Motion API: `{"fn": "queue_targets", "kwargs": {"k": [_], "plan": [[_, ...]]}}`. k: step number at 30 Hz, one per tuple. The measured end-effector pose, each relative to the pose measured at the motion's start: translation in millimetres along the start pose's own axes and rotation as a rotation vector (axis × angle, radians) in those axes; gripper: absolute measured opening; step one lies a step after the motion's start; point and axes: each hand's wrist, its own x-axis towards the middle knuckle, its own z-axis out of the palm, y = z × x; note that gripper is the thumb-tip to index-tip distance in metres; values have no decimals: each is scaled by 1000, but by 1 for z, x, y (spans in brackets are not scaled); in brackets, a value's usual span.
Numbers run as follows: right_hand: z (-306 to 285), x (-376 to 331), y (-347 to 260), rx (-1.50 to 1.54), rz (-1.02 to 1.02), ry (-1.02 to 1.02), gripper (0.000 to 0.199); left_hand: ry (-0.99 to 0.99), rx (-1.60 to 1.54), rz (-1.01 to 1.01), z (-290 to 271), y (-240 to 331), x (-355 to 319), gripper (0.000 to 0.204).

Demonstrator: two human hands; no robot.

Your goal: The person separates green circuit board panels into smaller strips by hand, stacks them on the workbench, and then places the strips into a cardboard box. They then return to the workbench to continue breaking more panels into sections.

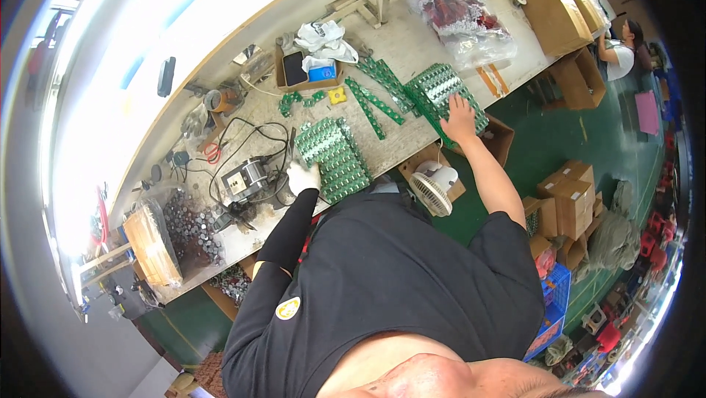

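My left hand [303, 178], in a white glove with a black sleeve above it, is against the left edge of a stack of green circuit board panels [340, 166] at the bench's front. How its fingers are bent is too small to make out. My bare right hand [460, 120] lies on a second stack of green circuit board panels [440, 82] farther right, its fingers spread over the top. Between the stacks lie narrow green board strips [364, 108]. Small green board pieces [288, 103] and a yellow square piece [337, 95] sit behind the left stack.
Left of me stands a small motor-like machine [246, 180] with black cables, beside a heap of small round metal parts [193, 225]. A cardboard box [293, 74] and a plastic bag of red parts [465, 23] lie farther back. A white fan [434, 186] stands below the bench edge. A person [619, 56] sits far right.
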Motion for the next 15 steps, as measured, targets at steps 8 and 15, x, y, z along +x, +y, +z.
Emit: {"fn": "queue_targets", "kwargs": {"k": [8,15], "plan": [[-87,22,14,92,105,185,34,-112,-461,47,1,6,-17,45],[-201,-6,-80,582,-528,254,32,-1516,-1564,-459,-62,80,-27,84]]}}
